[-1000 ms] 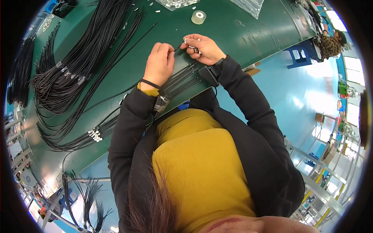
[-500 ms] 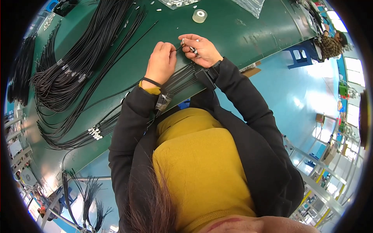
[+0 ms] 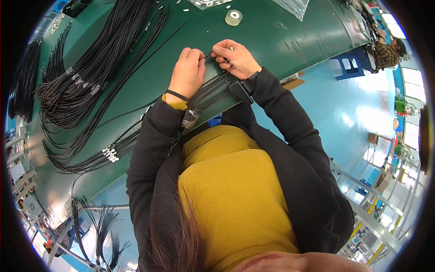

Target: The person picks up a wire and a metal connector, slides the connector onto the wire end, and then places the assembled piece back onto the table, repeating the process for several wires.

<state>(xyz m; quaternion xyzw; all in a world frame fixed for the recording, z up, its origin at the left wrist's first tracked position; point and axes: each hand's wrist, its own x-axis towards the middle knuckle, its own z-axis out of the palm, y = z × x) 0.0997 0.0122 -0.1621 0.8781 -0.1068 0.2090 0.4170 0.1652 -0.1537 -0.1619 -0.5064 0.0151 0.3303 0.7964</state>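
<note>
Above the green table, my left hand is closed in a pinch on a thin black cable. A short length of it bridges the gap to my right hand. Thumb and forefinger of that hand pinch the cable's end, and the tip is hidden by them. Small white and metallic pieces show between the curled fingers of my right hand; their exact kind is too small to tell. Beneath both hands lies a row of black cables running along the table's near edge.
Large bundles of black cables cover the table's left side. White connectors sit on a nearer bundle. A tape roll, a clear bag and white pieces lie at the back. A blue stool and a person are at right.
The fingers of my right hand have closed further over the cable's end, and the white piece seen at their tips is now covered. My left hand has barely moved.
</note>
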